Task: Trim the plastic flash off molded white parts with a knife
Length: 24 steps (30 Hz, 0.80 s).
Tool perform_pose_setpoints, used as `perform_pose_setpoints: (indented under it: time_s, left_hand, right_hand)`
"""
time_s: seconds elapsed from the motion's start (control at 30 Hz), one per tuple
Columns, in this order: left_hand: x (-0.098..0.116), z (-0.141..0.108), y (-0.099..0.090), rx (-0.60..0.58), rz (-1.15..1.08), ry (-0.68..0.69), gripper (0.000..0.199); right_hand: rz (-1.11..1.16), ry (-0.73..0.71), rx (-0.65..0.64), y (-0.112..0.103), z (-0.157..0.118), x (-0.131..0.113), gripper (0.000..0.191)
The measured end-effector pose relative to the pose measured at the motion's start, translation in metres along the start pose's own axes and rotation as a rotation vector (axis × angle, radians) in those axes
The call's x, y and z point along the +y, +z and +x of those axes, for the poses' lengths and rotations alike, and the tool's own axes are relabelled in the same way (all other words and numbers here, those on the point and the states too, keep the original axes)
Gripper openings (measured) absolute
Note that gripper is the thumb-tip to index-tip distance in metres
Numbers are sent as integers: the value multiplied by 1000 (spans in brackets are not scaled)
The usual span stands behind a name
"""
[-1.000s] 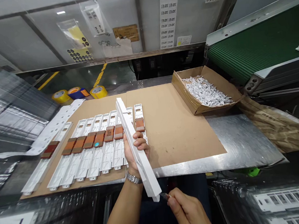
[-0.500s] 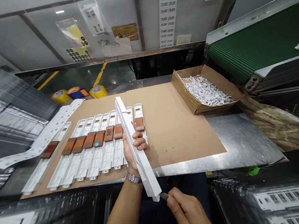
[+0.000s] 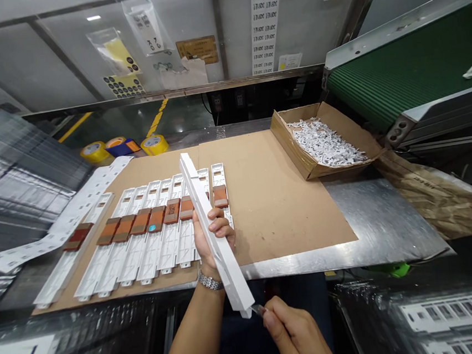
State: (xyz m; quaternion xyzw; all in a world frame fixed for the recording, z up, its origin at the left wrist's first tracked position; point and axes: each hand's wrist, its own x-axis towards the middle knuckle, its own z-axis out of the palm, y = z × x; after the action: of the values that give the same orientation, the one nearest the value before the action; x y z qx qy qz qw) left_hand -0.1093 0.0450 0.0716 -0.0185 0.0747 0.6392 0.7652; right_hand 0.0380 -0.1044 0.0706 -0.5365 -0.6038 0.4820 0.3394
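My left hand [image 3: 214, 237] wraps round the middle of a long white plastic strip [image 3: 213, 226], which it holds tilted above the table's front edge. A metal watch [image 3: 210, 281] sits on that wrist. Low in the view, my right hand [image 3: 294, 327] pinches a small grey blade [image 3: 257, 309]; its tip touches or nearly touches the strip's near end. Most of the blade is hidden in the fingers. Left of my left hand lie several similar white strips [image 3: 148, 258] in a row, with reddish-brown blocks [image 3: 140, 222] resting across them.
Brown cardboard [image 3: 272, 207] covers much of the metal table [image 3: 385, 212]. At the back right stands a carton [image 3: 301, 157] of small white parts, beside a green conveyor belt [image 3: 408, 54]. Tape rolls [image 3: 154, 145] and a label sheet [image 3: 64, 216] lie at the left. Stacked panels [image 3: 461, 311] flank me below.
Both hands, the white strip and the blade stay almost where they were. Only a very slight shift of the view shows.
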Motion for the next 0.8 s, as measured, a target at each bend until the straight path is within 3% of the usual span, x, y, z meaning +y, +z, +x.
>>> perform_pose_setpoints:
  time_s: [0.37, 0.8]
  left_hand:
    - [0, -1, 2, -17, -72, -51, 29]
    - [-1, 3, 1, 38, -5, -53, 31]
  right_hand:
    - [-1, 12, -37, -1, 0, -1, 37]
    - [-17, 28, -206, -5, 0, 1, 38]
